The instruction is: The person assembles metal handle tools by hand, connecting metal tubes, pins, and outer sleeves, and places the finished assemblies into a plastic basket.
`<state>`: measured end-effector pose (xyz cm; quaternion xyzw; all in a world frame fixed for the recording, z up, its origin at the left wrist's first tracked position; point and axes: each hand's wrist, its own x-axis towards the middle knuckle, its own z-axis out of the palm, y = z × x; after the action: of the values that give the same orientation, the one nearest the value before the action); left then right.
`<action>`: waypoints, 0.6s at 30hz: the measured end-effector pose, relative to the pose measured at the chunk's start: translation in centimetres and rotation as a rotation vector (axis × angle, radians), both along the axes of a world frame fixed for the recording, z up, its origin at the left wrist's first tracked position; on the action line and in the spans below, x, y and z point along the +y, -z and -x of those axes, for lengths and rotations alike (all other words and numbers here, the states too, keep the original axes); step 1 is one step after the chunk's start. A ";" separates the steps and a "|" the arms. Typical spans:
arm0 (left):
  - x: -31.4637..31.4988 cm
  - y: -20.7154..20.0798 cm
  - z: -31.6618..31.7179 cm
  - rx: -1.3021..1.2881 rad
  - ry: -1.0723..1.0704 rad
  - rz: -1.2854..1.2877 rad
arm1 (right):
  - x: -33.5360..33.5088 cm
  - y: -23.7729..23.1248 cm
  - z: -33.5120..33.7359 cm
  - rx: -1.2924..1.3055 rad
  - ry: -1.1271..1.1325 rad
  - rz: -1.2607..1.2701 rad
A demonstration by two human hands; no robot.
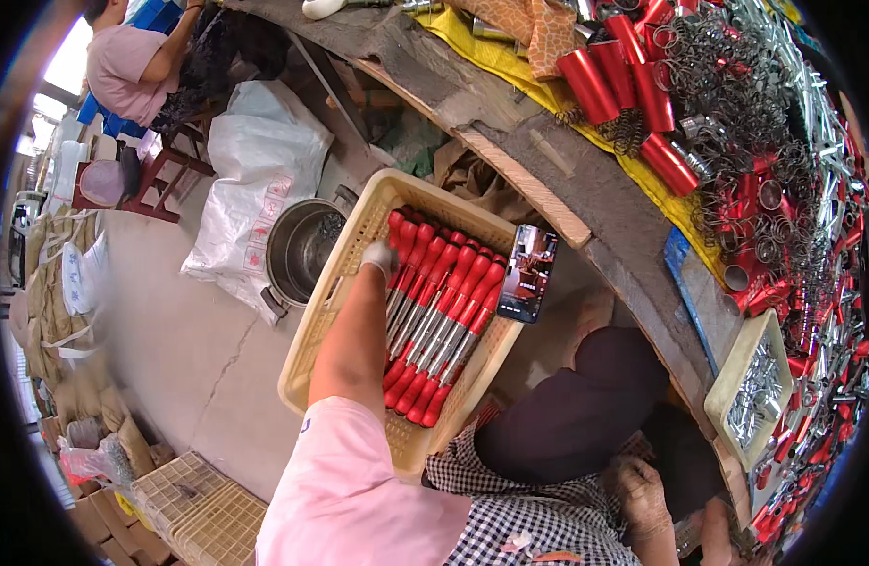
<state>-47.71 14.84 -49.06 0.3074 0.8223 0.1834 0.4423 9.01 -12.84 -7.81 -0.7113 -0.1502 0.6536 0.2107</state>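
Observation:
A cream plastic basket (307, 363) stands in front of me, holding a row of several rods (433, 325) with silver middles and rounded red grips at both ends. Reaching into it, my left hand (380, 256) has a whitish covering and touches the far left end of the row. Its fingers are hidden, so I cannot tell whether it grips a rod. My right hand (644, 497) is low beside my dark-trousered leg and checked apron, its fingers curled in. Whatever it may hold is hidden.
A phone (529, 274) leans on the basket's right rim. To the right, a workbench (519, 179) bears red tubes (590, 87), springs (727, 85) and a tray (784, 382) of small metal parts. A metal pot (282, 250) and white sack (255, 151) stand left. Another person (128, 66) sits far left.

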 end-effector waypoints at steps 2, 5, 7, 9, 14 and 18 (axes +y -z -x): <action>0.5 -1.4 -3.9 0.225 0.063 -0.099 | -0.2 1.0 -0.4 -0.080 -0.070 -0.001; 2.4 -12.3 -13.4 0.426 0.328 -0.235 | -1.4 1.1 -1.4 -0.214 -0.001 0.031; 1.6 -15.7 -12.6 0.610 0.640 -0.206 | -1.1 1.5 -1.1 -0.160 0.076 0.066; 1.4 -16.2 -12.1 0.754 0.966 -0.180 | -0.7 1.3 -0.9 -0.133 0.049 0.058; 1.5 -15.9 -12.6 0.790 1.209 0.094 | -0.5 0.6 0.2 -0.127 0.130 0.042; 1.2 -15.7 -14.0 0.804 1.143 0.057 | -1.8 1.5 0.0 -0.116 0.137 -0.024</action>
<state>-33.67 16.00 -33.36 0.7241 0.6361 -0.2278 0.1387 8.98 -14.64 -9.26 -0.7539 -0.1206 0.5936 0.2545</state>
